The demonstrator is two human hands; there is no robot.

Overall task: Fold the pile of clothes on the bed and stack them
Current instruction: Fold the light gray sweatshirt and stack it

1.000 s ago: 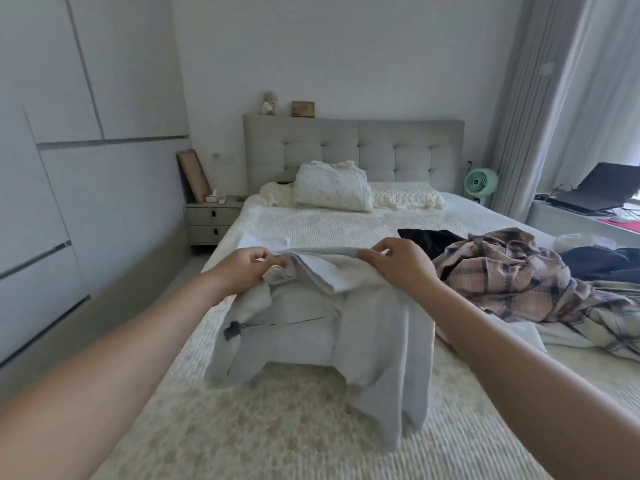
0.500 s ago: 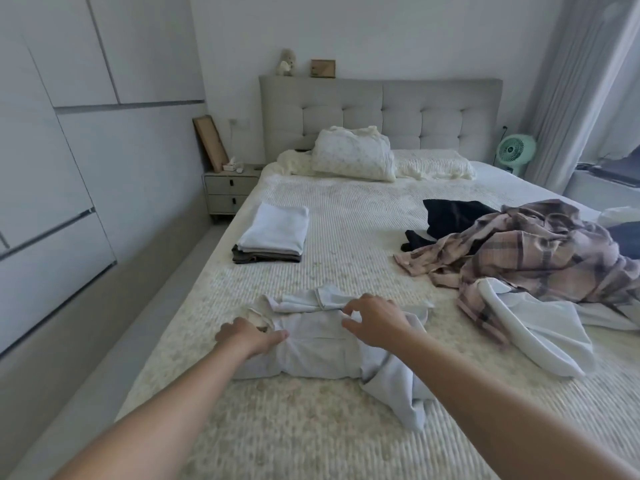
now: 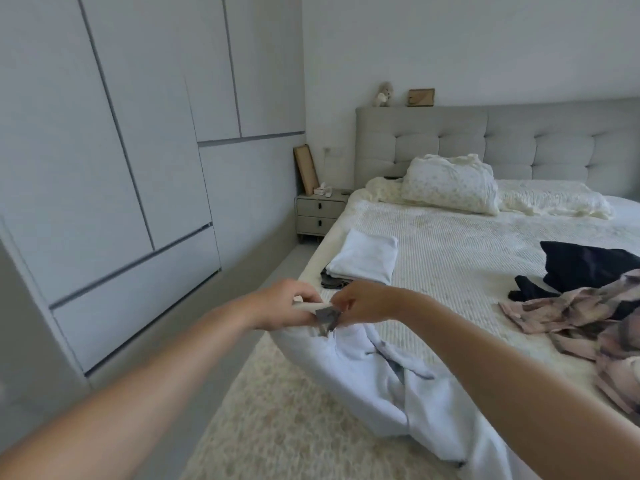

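Between both hands [image 3: 284,304] [image 3: 363,303], pale garment [image 3: 374,368] pinched.

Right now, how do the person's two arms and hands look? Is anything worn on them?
Both forearms are bare as far as the frame shows: no sleeve is visible on either. The left hand and the right hand wear no gloves, and I see no watch, bracelet or ring, though motion blur could hide a thin one. There are no markings. Each arm enters from the bottom of the view.
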